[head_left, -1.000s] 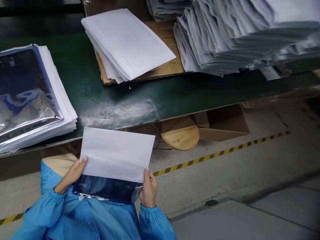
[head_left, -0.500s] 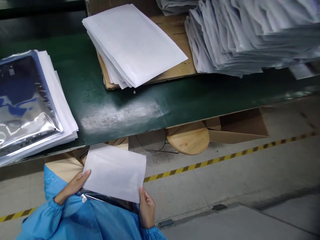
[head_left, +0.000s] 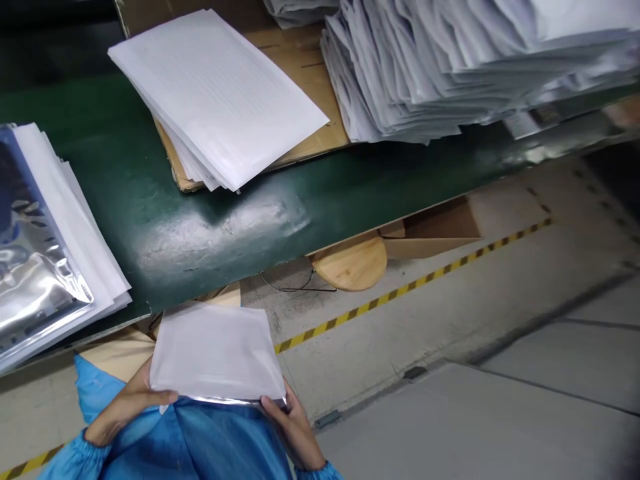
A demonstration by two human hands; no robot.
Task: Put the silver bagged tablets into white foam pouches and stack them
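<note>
Both hands are on one white sheet (head_left: 217, 347), which sits between 7 and 8 o'clock in the view, below the table (head_left: 215, 247) edge and over blue clothing (head_left: 220, 437). The left hand (head_left: 133, 403) has its near left corner, thumb lying along the near edge and the rest of the hand by the side. The right hand (head_left: 295, 427) pinches the near right corner, thumb on top, and its other fingers are partly hidden. There's a thin shiny strip (head_left: 227, 401) showing along the near edge, but I can't tell if it's part of the sheet or something under it.

Up on the green table, at 9 o'clock, there's a stack of white papers (head_left: 75, 220) with a shiny dark blue packet (head_left: 40, 267) lying on top, cut off by the view. Around 11 o'clock a fanned stack of plain sheets (head_left: 215, 93) rests partly on some cardboard (head_left: 320, 137). The big one is the tall, kinda wrinkly pile (head_left: 425, 80) between 1 and 2 o'clock.

Off the sheet's 2 o'clock, a round wooden stool (head_left: 353, 263) pokes out from under the table, with an open box (head_left: 433, 248) just beside it. Yellow-black tape (head_left: 410, 287) runs across the floor (head_left: 450, 300).
</note>
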